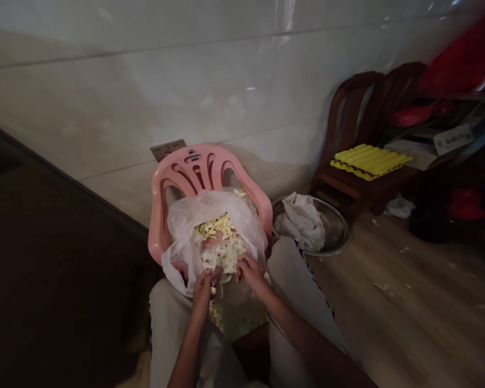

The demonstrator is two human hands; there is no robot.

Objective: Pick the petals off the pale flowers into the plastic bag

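A pink plastic armchair (178,170) faces me, with a translucent white plastic bag (184,215) spread open over its seat. Inside the bag lie two heaps of small pale bits: yellowish pieces (218,225) at the back and whiter, flake-like ones (222,256) nearer me. My left hand (203,285) is closed at the bag's front edge, and a small whitish piece (213,291) shows at its fingers. Close by on the right, my right hand (249,271) has its fingers pinched beside the white flakes; what they hold is too small to make out.
Between my knees, more pale bits (215,313) lie low down. To the right, a metal basin (341,245) holds a crumpled white bag (303,221). A wooden chair (347,186) bears yellow egg trays (367,160). A tiled wall (145,97) stands behind; a dark panel (52,258) is left.
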